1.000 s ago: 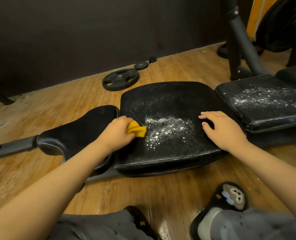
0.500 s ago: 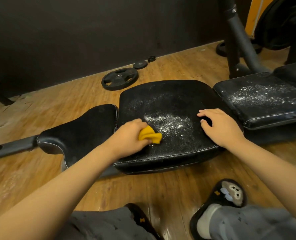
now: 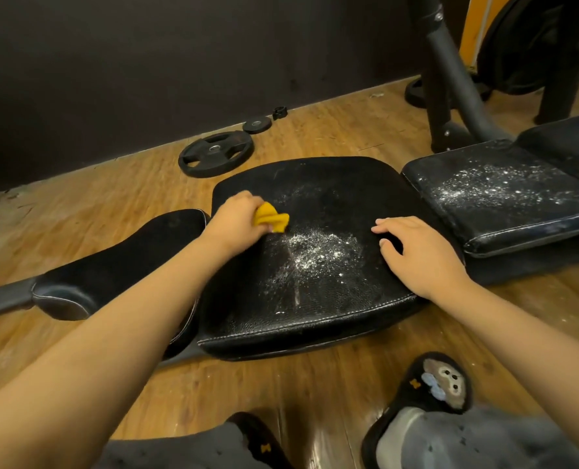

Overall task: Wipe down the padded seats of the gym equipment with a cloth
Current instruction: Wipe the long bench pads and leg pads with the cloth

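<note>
A wide black padded seat [image 3: 318, 299] lies low over the wooden floor, with white powder scattered across its middle. My left hand [image 3: 235, 220] grips a bunched yellow cloth [image 3: 271, 218] and presses it on the seat's far-left part, just beyond the powder. My right hand [image 3: 420, 253] rests flat on the seat's right side, fingers spread. To the right, a second black pad [image 3: 497, 201] is dusted with white powder too. On the left, a narrow black pad [image 3: 119, 262] looks free of powder.
Two black weight plates [image 3: 217, 153] [image 3: 257, 125] and a small collar lie on the floor by the dark wall. A black machine frame [image 3: 450, 93] rises behind the right pad. My slippered feet [image 3: 440, 384] sit on the floor near the seat's front edge.
My left hand has carried the cloth from the seat's near-middle up and left to its far-left part, leaving a faint streak through the powder. My right hand has stayed put.
</note>
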A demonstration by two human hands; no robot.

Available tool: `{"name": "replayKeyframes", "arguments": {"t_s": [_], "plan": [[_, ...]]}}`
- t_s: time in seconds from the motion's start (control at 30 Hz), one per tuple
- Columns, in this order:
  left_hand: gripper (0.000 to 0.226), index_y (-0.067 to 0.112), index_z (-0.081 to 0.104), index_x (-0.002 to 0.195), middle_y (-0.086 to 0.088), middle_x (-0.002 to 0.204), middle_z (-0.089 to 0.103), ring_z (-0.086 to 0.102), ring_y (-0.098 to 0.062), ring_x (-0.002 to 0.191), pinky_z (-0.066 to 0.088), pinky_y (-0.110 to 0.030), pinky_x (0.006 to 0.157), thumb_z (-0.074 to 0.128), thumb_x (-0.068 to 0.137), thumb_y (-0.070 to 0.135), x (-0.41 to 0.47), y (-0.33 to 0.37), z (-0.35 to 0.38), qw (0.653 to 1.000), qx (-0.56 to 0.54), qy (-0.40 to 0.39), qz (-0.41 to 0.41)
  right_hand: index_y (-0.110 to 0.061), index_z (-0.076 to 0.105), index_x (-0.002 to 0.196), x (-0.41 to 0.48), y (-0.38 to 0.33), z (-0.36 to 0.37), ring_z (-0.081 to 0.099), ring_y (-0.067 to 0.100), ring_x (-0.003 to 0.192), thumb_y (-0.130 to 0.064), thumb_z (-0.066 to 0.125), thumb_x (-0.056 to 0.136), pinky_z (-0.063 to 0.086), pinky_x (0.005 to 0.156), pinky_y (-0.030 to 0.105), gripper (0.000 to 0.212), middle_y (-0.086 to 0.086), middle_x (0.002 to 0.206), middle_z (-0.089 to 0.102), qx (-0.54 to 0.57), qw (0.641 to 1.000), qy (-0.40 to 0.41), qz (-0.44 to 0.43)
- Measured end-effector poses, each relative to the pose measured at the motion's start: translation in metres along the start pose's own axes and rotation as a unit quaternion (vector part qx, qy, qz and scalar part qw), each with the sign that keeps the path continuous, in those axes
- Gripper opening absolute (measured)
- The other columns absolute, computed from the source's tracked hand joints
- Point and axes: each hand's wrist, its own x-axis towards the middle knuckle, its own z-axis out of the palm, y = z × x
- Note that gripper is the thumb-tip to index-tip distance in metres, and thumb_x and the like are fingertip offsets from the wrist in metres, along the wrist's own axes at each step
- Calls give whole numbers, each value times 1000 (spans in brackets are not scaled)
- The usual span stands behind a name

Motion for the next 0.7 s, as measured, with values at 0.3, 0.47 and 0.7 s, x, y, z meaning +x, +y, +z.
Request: {"name": "replayKeyframes", "arguments": {"t_s": [0.3,0.47,0.7], "plan": [[23,20,58,94,2,88,62,59,-23,89,41,-33,74,74,81,30,7,17,-2,998,-43,-33,19,-25,59,124,1,-3,-2,45,11,126,-25,48,97,40,104,34,29,-8,134,55,5,1000,-1,0],[20,20,63,89,4,81,64,60,-12,78,48,-37,71,73,80,35,-46,59,-12,983,-61,-114,130,-23,58,125,-2,-7,-5,42,10,129,-25,47,97,39,106,38,30,-8,135,54,-5,1000,-11,0],[24,13,65,92,-3,81,65,59,-15,74,46,-34,68,78,78,27,-49,70,-22,965,-84,-201,144,-22,59,126,-4,-8,-6,44,11,128,-25,48,97,39,105,36,31,-7,135,55,-5,1000,-2,-3]]}}
